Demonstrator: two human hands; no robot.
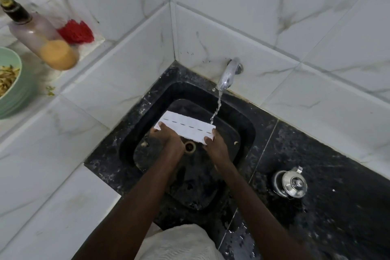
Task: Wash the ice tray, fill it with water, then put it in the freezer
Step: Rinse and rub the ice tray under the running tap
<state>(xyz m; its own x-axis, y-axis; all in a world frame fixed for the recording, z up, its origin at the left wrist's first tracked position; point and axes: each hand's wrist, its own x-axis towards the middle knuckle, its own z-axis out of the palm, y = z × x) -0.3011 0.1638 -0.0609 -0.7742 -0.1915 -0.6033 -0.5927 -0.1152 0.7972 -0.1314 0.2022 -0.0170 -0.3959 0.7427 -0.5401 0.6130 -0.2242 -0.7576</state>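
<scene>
Black stone counter (329, 167) wrapped the sink (247, 124) in the tiled corner. Steel kettle (290, 183) stood on the counter, well right of the basin and out of your way.

You held the ice tray (185, 127) over the middle of the sink, above the drain (190, 146). Its long side ran left to right and it was slightly tilted. Your left hand (171, 141) gripped the near left end and your right hand (217, 148) gripped the right end. Fingers (213, 133) were curled round the edges, with thumbs on top. Couldn't tell which face was up.

The tap (229, 75) on the far wall was running. Its stream (217, 107) landed right at the tray's far right corner, so most of the tray looked out of the water.

This read as the washing step, early in the task, with filling and the freezer not yet done. To do it well, you needed to:
- Shift the tray right and far so the stream fell on the cells, then walk it along row by row.
- Tip it so the dirty water ran off toward the drain instead of pooling.
- Rub each cell with one hand while the other kept a firm grip on an end, since wet plastic probably slips.
- Rinse both faces.
- Hold it low in the basin to cut splash onto the counter.
- Keep it off the sink floor, which looked grimy with scraps.
</scene>
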